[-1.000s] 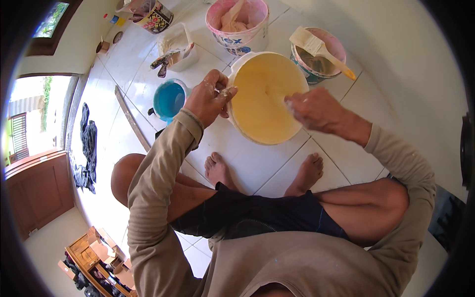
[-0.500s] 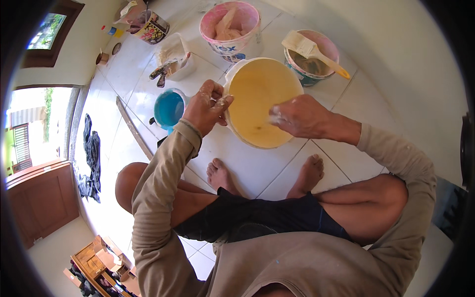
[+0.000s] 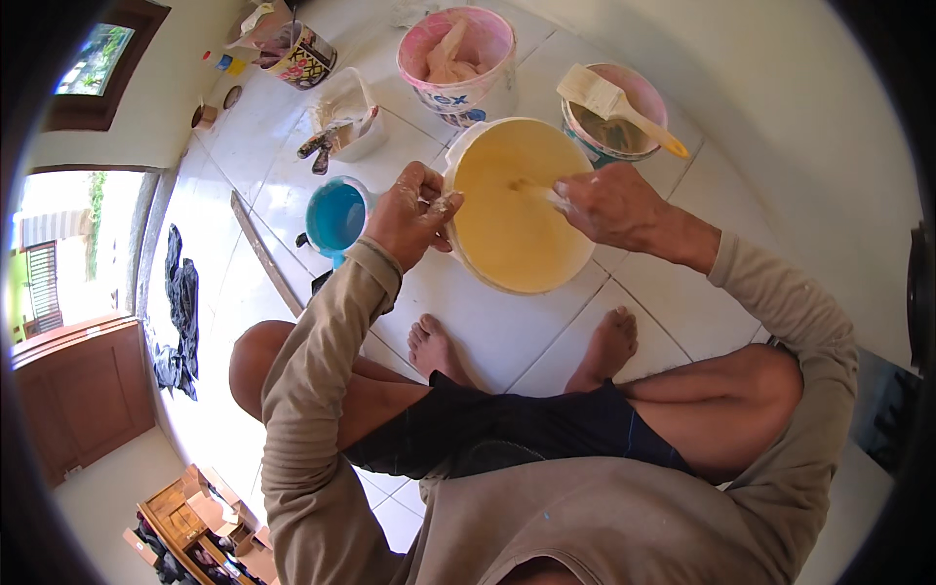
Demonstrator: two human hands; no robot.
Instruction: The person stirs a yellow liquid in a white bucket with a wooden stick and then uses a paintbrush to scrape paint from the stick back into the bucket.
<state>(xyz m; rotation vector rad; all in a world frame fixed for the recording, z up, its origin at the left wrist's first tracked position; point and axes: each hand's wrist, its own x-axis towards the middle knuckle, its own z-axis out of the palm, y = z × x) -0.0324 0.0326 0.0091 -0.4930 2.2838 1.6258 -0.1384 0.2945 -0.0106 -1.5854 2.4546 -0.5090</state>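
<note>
A white bucket of pale yellow liquid (image 3: 507, 239) stands in front of me. My left hand (image 3: 409, 210) is closed on its left rim. My right hand (image 3: 609, 210) is closed on a pale stirrer (image 3: 536, 190) that dips into the yellow liquid; its lower end is hard to make out. Just left of the bucket sits a blue container (image 3: 339, 216) with blue liquid. Behind the bucket to the right, a wide brush with a yellow handle (image 3: 595, 93) lies across a pink-smeared pail (image 3: 624, 151).
A pink pail (image 3: 463, 93), a white tub (image 3: 361, 88) with scrapers and a patterned bucket (image 3: 297, 60) stand farther back. A wooden strip (image 3: 263, 253) and dark cloth (image 3: 178, 283) lie at the left. My bare feet (image 3: 609, 341) rest near the bucket; a wall (image 3: 809, 97) borders the right.
My right hand has moved about over the bucket's mouth, shifting left and then back to the right with the stirrer. My left hand stays on the rim.
</note>
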